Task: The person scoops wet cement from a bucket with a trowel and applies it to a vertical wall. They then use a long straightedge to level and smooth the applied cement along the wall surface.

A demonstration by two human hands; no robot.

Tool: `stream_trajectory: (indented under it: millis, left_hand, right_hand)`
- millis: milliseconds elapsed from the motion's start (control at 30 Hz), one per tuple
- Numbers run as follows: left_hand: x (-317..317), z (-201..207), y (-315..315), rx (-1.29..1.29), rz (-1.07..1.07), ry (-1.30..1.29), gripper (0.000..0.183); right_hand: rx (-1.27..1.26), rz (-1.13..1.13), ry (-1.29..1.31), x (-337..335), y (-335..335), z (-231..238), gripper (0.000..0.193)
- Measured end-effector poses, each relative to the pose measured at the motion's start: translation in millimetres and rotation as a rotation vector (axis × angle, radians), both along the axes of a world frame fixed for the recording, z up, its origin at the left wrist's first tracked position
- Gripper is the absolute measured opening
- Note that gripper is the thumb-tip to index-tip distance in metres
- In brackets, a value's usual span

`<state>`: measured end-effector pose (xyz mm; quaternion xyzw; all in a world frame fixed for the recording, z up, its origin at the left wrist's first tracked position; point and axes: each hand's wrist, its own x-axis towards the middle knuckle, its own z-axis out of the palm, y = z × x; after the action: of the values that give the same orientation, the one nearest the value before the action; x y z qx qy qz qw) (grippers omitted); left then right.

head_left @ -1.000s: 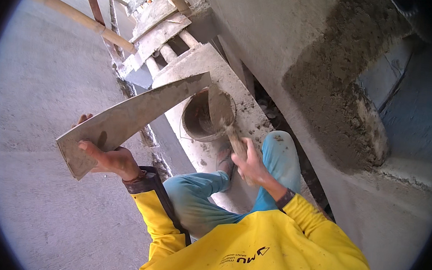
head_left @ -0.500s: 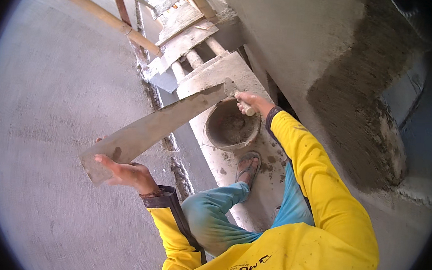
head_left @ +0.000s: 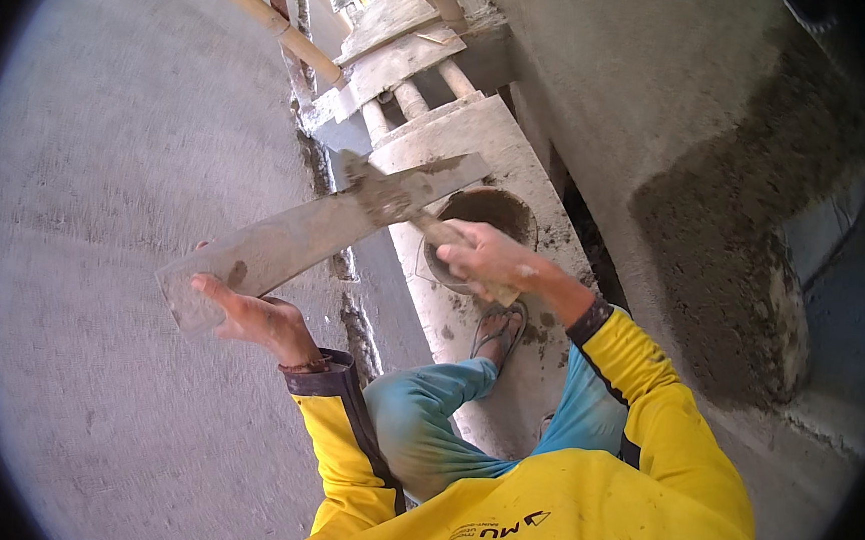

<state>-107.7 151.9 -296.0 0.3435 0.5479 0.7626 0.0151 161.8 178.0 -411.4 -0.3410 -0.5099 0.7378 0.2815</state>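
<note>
left grip [head_left: 263, 325] | board [head_left: 299, 243], by end | right grip [head_left: 489, 257] | trowel [head_left: 435, 229] across board

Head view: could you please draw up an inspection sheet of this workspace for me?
Surface: pale platform, stained with dark specks.
Things in hand: long flat board, smeared toward its far end; trowel, its blade across the board, contact too blurred to judge.
Nearby: round bucket on the platform, partly hidden by the right hand.
Clutter: dark crumbs near the bucket.
Hands: left hand holds the board's near end, thumb on top; right hand has its fingers around the trowel's handle.
Cables: nothing seen.
Surroundings: grey wall at left; dark rough patch on the right-hand wall; bamboo pole at the top.
</note>
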Motion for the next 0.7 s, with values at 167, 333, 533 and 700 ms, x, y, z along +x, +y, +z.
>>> stream_trajectory:
  millis: [167, 333, 533, 700]
  left_hand:
    - [12.8, 10.9, 0.2, 0.017, -0.017, -0.014, 0.083]
    - [13.0, 11.0, -0.8, -0.002, 0.062, -0.005, 0.095]
    - [-20.2, 1.0, 25.7, 0.044, 0.218, -0.192, 0.111]
    - [-83.8, -5.3, 40.5, 0.270, -0.076, -0.044, 0.103]
  right_hand:
    - [0.202, -0.105, 0.087, -2.1, -39.4, 44.8, 0.045]
    - [0.708, -0.652, -0.331, 18.8, -90.7, 9.4, 0.046]
    - [0.302, -0.244, -1.040, 64.1, -129.8, -133.3, 0.054]
    - [0.269, -0.458, -0.892, 61.1, -118.8, -60.7, 0.060]
